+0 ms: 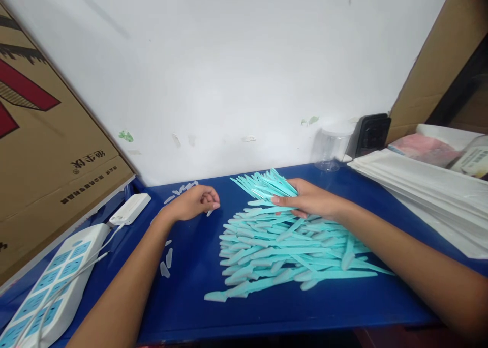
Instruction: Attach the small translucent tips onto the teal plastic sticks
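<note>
Low in the frame, one blue-green stick point(236, 291) is lying on the blue table point(183, 312), and a plug strip point(74, 251) is filling the lower left. Just past that stick, a big pile point(259, 246) of the same sticks is spreading over the middle and right, most of them running left to right. Some small clear bits point(169, 258) are lying left of the pile. The left hand point(209, 201) is hanging at the middle left, palm turned in, its fingertips pinching a tiny clear bit point(209, 212). The right hand point(292, 199) is reaching in from the right, thumb on top, and its fingers are closing on a bunch point(263, 184) of sticks; how many, I can't tell. The bunch is sitting right of the left hand, with bare blue between them, and its long way is pointing to the upper left. One more stick point(261, 203) by the right thumb is pointing straight left, at the left hand. The right hand is being the nearer one to the pile, right over its far edge. Farther back, a clear jar point(331, 147) is standing by the wall point(229, 73).
</note>
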{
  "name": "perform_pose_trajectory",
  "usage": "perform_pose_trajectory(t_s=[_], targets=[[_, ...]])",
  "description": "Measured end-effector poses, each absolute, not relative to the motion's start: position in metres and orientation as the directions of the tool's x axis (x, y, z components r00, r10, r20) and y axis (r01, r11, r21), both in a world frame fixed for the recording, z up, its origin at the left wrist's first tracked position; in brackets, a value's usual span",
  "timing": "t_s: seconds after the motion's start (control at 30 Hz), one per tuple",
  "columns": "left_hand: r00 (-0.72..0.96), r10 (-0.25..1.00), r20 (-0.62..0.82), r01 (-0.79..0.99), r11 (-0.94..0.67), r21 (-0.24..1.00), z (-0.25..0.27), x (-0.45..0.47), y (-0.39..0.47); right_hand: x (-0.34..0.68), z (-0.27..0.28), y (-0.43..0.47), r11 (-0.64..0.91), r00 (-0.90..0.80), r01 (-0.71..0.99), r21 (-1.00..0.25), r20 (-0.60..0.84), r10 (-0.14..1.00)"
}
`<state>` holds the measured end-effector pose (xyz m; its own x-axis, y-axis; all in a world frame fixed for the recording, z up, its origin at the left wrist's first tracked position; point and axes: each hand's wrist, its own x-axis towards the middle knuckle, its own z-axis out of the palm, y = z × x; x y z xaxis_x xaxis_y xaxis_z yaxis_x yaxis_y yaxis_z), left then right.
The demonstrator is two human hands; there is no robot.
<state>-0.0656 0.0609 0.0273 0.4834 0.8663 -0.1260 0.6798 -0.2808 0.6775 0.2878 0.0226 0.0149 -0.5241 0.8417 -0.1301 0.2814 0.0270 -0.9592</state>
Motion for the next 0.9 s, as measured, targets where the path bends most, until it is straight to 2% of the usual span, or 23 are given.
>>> perform_pose_trajectory(t_s=[0.17,0.33,0.57,0.9], targets=[[0.430,0.901,0.046,0.364,-0.220,0.905,0.016,-0.035,0.055,0.286,0.017,0.021,-0.004,-0.524,0.261,-0.965,-0.145,0.839],[0.333,0.940,0.078,0.121,-0.124,0.985,0.006,-0.015,0.047,0.284,0.019,0.020,0.017,-0.540,0.237,-0.971,-0.118,0.833],[0.254,0.958,0.135,0.092,-0.163,0.982,0.001,-0.005,0.042,0.284,0.017,0.019,0.014,-0.555,0.237,-0.971,-0.123,0.822],[0.259,0.946,0.195,0.147,-0.238,0.960,-0.001,0.000,0.042,0.284,0.017,0.019,0.032,-0.560,0.247,-0.968,-0.116,0.820]])
